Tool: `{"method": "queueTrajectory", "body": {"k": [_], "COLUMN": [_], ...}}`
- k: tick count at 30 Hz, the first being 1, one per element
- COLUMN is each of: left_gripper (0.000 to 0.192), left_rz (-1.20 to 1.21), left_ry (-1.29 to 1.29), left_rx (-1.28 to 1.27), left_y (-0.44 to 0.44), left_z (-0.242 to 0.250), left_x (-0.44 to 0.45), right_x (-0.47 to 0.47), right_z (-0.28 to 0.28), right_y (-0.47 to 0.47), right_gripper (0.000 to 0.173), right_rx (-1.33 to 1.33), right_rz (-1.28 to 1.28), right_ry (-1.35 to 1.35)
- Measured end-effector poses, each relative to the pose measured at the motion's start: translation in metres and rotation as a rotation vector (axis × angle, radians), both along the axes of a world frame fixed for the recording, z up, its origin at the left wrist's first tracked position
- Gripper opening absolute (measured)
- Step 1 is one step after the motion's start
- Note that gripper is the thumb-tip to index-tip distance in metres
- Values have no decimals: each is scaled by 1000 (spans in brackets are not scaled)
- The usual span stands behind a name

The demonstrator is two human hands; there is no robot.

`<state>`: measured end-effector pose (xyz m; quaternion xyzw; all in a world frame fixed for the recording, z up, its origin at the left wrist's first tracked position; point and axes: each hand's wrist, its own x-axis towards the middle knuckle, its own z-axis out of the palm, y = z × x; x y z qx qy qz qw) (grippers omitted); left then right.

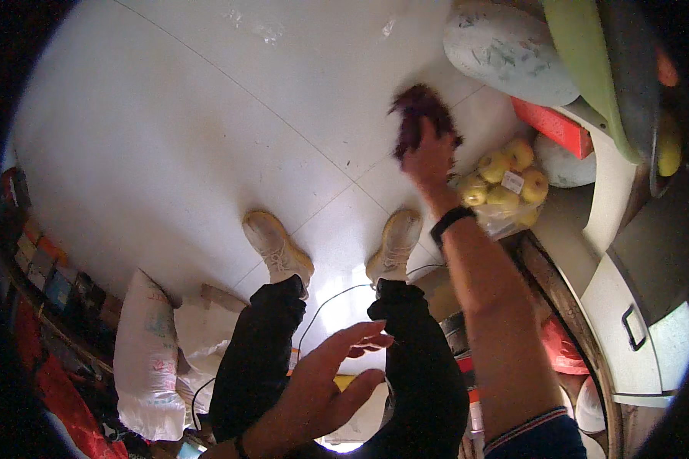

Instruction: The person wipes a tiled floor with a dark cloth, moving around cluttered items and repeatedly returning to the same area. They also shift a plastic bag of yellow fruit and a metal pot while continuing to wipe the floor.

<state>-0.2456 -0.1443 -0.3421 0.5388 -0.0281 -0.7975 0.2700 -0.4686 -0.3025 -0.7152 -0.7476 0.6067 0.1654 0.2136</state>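
My right hand (430,158) reaches out over the pale floor and grips a dark maroon, shaggy-edged bundle (422,109), probably a cloth. Blur hides its exact shape, and I cannot tell whether it touches the floor. Just right of that hand is a clear plastic bag of yellow-green apples (502,186) with a white label. My left hand (336,376) hovers between my knees, fingers slightly curled and thumb apart, with nothing in it.
Stuffed white sacks (149,361) stand at the lower left. A pale sack (508,54), a red box (551,126) and a white cabinet door (620,327) line the right. A thin black cable (321,312) crosses the floor between my shoes (275,246).
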Motion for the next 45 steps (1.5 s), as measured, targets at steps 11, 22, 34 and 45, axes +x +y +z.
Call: {"method": "queueTrajectory", "body": {"k": [11, 22, 34, 45], "left_gripper": [44, 40, 49, 40], "left_rz": [23, 46, -74, -45], "left_ry": [-226, -235, -164, -287], "left_rx": [-73, -100, -90, -178], "left_y": [29, 28, 19, 52], "left_z": [-26, -30, -18, -56], "left_x": [-19, -49, -36, -71], "right_x": [88, -27, 30, -23], "right_z": [74, 106, 1, 123], "right_y": [120, -50, 112, 127], "right_gripper": [57, 64, 60, 56], "right_rx": [625, 95, 32, 243], "right_rz": [56, -62, 50, -43], "right_ry": [-213, -134, -291, -176]}}
